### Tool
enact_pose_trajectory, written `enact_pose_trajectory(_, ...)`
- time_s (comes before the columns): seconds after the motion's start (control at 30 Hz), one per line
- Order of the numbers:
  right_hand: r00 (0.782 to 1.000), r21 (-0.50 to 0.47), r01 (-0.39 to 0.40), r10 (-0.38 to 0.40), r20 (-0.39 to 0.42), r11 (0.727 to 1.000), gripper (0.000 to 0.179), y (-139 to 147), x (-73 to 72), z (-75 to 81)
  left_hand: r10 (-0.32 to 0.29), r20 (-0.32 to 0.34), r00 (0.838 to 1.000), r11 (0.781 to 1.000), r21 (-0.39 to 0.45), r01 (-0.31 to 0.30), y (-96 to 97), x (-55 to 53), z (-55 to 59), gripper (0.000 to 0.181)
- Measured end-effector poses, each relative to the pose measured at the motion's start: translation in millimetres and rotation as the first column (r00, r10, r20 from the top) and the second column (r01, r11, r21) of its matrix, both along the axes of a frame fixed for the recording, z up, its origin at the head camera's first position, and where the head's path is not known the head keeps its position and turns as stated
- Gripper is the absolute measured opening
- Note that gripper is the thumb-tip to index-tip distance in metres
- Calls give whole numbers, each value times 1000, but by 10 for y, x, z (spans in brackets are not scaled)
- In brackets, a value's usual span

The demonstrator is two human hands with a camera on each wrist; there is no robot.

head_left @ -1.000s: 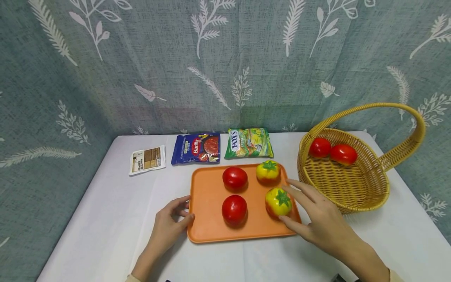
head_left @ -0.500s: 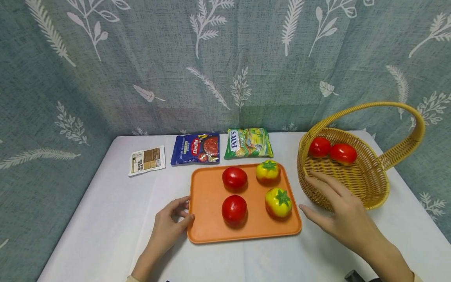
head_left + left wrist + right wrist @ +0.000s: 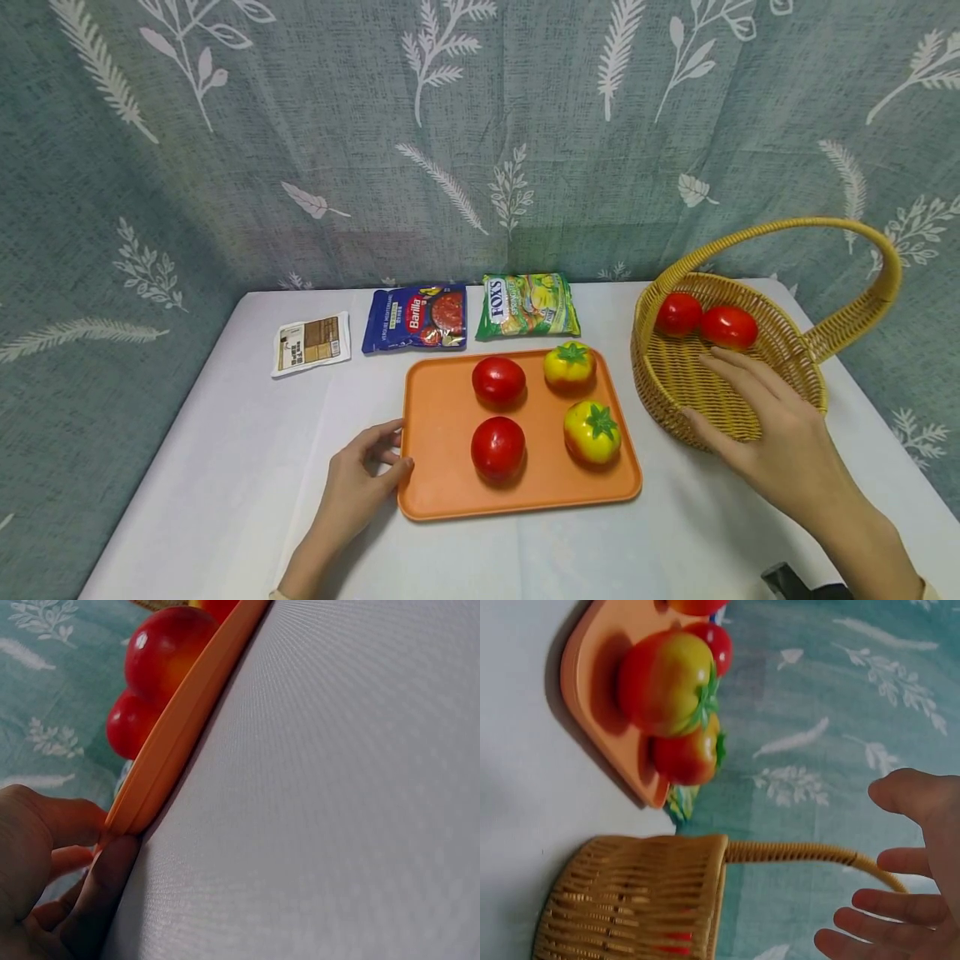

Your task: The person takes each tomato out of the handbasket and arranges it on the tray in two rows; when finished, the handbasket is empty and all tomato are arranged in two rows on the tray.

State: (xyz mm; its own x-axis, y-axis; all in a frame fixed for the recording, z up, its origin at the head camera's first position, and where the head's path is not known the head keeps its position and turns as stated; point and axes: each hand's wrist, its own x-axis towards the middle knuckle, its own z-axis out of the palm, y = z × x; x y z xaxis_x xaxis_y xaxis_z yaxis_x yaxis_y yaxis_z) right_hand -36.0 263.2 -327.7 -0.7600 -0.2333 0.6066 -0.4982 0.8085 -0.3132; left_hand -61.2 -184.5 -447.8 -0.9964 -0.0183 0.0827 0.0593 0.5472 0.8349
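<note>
My left hand (image 3: 362, 471) pinches the left rim of an orange tray (image 3: 442, 492); thumb and fingertips meet at its edge in the left wrist view. Two plain red tomatoes (image 3: 498, 448) sit mid-tray. Two yellow-red tomatoes with green leafy tops, a near one (image 3: 591, 433) and a far one (image 3: 569, 365), stand along its right side. My right hand (image 3: 776, 437) hovers over the near part of a wicker basket (image 3: 652, 400), fingers spread and holding nothing, as the right wrist view also shows. Two red tomatoes (image 3: 729, 327) lie in the basket's far part.
Behind the tray lie a blue Barilla pouch (image 3: 415, 318) and a green Fox's candy bag (image 3: 528, 306). A small brown-and-white packet (image 3: 311, 343) lies farther left. The basket's tall handle (image 3: 780, 225) arches over its right side. A patterned green curtain (image 3: 465, 150) hangs behind the table.
My right hand has moved right, from around the near yellow-red tomato to over the basket, with nothing in it. My left hand and the tray have stayed put.
</note>
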Motion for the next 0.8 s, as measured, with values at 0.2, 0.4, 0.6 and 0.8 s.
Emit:
enact_pose_trajectory(0.2,999,10,36,-36,-5,999,60,106,-55,-18,0,-12,1000,1000,30,1,-4,-1,-2,53)
enact_pose_trajectory(0.4,998,12,68,-68,-9,998,60,162,-88,-43,0,-23,1000,999,34,0,0,-5,-14,53)
enact_pose_trajectory(0.6,993,35,120,-120,-4,992,63,211,-112,-83,4,-11,1000,1000,27,-4,3,-11,-22,53)
enact_pose_trajectory(0.8,991,45,137,-137,-3,990,64,233,-126,-94,7,-13,1000,1000,18,-7,-2,-11,-22,53)
